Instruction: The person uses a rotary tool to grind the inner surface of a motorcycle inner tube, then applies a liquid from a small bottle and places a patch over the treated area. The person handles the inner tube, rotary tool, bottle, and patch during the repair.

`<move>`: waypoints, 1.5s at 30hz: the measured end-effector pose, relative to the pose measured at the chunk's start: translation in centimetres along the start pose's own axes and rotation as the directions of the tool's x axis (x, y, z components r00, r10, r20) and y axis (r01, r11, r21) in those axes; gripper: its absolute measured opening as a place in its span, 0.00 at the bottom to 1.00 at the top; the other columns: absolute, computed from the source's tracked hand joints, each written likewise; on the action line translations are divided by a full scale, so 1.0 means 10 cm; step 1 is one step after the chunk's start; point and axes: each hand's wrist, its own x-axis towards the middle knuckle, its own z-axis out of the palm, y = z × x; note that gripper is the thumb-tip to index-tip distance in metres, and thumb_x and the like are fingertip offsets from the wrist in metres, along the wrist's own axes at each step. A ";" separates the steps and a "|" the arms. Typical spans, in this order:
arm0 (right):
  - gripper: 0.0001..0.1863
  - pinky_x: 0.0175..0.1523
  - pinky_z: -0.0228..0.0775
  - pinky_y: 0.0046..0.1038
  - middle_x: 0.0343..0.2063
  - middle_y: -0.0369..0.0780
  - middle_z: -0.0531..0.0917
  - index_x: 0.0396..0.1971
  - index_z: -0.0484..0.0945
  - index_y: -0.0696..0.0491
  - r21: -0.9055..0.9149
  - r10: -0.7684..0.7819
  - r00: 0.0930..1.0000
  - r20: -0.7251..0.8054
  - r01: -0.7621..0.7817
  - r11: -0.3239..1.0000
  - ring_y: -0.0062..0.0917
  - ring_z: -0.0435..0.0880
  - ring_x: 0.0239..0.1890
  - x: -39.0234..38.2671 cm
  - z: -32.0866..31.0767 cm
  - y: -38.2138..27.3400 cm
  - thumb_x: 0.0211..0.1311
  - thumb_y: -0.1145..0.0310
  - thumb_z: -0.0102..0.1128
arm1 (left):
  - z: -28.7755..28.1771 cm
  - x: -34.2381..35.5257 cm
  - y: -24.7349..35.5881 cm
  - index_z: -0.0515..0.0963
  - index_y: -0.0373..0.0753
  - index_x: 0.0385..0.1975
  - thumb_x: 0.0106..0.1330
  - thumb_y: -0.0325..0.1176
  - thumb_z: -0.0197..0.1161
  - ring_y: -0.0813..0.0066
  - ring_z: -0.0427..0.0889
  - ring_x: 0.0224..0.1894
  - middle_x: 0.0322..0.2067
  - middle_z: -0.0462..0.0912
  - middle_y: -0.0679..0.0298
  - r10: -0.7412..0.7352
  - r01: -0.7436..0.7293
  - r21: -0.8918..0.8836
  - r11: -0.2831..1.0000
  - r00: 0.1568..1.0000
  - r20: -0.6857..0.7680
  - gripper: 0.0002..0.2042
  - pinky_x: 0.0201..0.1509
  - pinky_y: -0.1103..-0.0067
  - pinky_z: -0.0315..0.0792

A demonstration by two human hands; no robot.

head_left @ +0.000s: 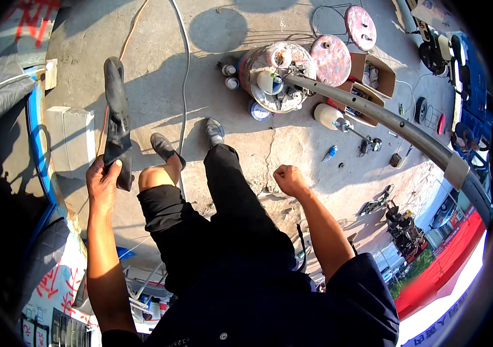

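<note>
My left hand [103,176] is closed on a long, folded black rubber inner tube [116,110], which hangs out over the concrete floor [217,173] at the left. My right hand [290,180] is closed in a loose fist at right of my legs, with its palm and anything inside hidden. A round drum top [252,75] cluttered with cups and small items stands ahead, with a long steel pole [365,106] reaching from it toward the right.
A grey block [70,141] and blue-edged frame are at my left. Hoses cross the floor. Pink stools [330,61], cardboard boxes [381,69], a cream canister [326,117] and small tools lie right. Scooters and a person [467,139] are at the far right.
</note>
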 end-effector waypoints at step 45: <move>0.21 0.32 0.77 0.41 0.24 0.53 0.83 0.35 0.71 0.60 0.332 0.353 0.547 -0.759 -0.141 0.933 0.48 0.85 0.28 4.18 2.27 -0.73 0.61 0.56 0.64 | 2.15 4.94 -3.22 0.67 0.27 0.55 0.50 0.31 0.76 0.69 0.78 0.51 0.49 0.78 0.53 0.130 -0.601 0.155 0.784 0.403 0.906 0.33 0.58 0.77 0.70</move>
